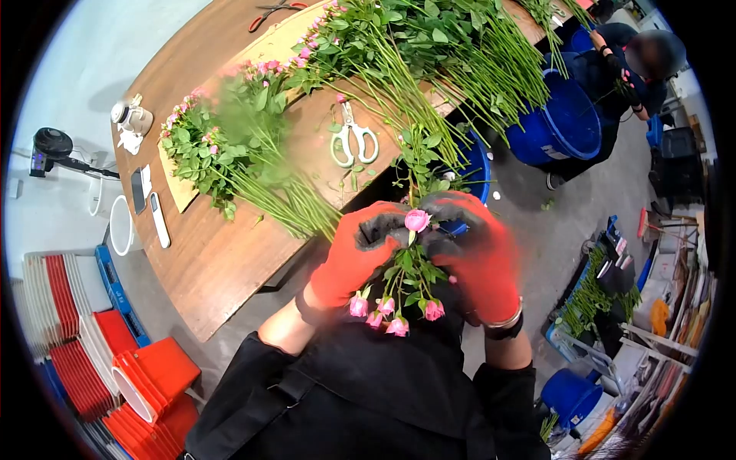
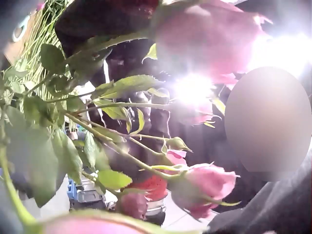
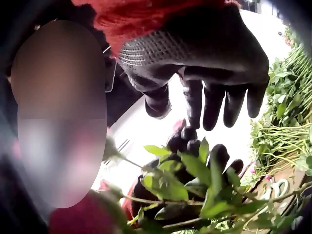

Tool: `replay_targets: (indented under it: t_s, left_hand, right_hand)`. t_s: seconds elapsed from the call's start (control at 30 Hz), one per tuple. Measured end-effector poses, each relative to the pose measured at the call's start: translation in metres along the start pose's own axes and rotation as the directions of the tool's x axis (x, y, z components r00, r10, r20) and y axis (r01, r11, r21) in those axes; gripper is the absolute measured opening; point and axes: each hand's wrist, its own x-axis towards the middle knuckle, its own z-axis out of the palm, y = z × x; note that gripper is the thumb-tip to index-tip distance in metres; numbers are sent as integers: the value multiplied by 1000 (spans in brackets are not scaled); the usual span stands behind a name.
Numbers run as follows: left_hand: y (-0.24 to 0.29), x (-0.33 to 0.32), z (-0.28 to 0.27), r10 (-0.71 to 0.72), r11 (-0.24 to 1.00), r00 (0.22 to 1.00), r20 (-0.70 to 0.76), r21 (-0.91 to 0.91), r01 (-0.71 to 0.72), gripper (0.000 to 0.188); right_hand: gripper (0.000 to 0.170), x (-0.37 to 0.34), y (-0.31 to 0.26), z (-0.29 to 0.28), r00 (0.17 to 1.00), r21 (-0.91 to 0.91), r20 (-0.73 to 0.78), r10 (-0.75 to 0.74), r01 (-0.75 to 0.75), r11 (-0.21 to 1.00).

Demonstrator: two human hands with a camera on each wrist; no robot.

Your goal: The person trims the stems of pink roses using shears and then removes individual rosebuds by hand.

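A spray of pink roses hangs blooms-down in front of the black apron. My left hand, in a red glove with a black palm, grips its leafy stem near the top. One bloom stands up between the hands; several others droop below. My right hand, gloved alike, is close beside the upper bloom. The right wrist view shows the right hand's fingers extended downward, apart from the stem, above the left hand. Stems, leaves and a rose fill the left wrist view.
Heaps of cut roses lie on the wooden table. White-handled scissors lie on it, with a phone at left. Blue buckets stand beyond it near another person. Orange bins are stacked left.
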Motion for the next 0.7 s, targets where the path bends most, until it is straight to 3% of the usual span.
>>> replay_targets:
  t_s: [0.07,0.1,0.2,0.3,0.33,0.4,0.47,0.53,0.57,0.67,0.7]
  left_hand:
    - [1,3,6,48,998,998,-45,47,-46,35]
    - [1,2,7,42,999,998,-48,35,-40,36]
    - [0,1,8,45,999,998,-40,19,-44,37]
    - [-2,-1,1,34,999,999,29,-14,-34,33]
    - [-7,1,-2,48,999,997,58,-18,-47,33]
    - [-7,1,-2,29,999,997,68,-24,-27,36]
    - [0,1,4,-37,999,999,27,-28,38,46]
    - [2,0,6,-36,989,999,8,-146,37,34]
    - [3,1,8,-37,978,999,-1,-204,36,30]
    - [9,3,14,-27,993,992,-124,-115,13,28]
    - [11,3,16,-43,991,985,-165,-133,21,26]
  right_hand:
    - [37,-1,-10,8,998,-89,-50,-31,26,996]
    - [37,-2,3,13,986,-41,-125,-108,103,994]
    - [31,-5,7,18,979,-14,-178,-97,96,995]
    - [22,-8,11,22,985,223,-170,31,8,975]
    - [21,-8,16,21,993,418,-86,77,-34,908]
    - [18,-4,30,15,989,735,96,115,-148,662]
    - [17,-2,37,12,954,671,33,299,-242,701]
    - [17,1,35,11,917,597,-59,394,-284,750]
    - [18,3,37,14,967,504,-183,177,-63,861]
    - [21,-8,19,16,956,148,-292,39,4,989]
    - [28,-13,19,19,954,113,-290,83,-52,992]
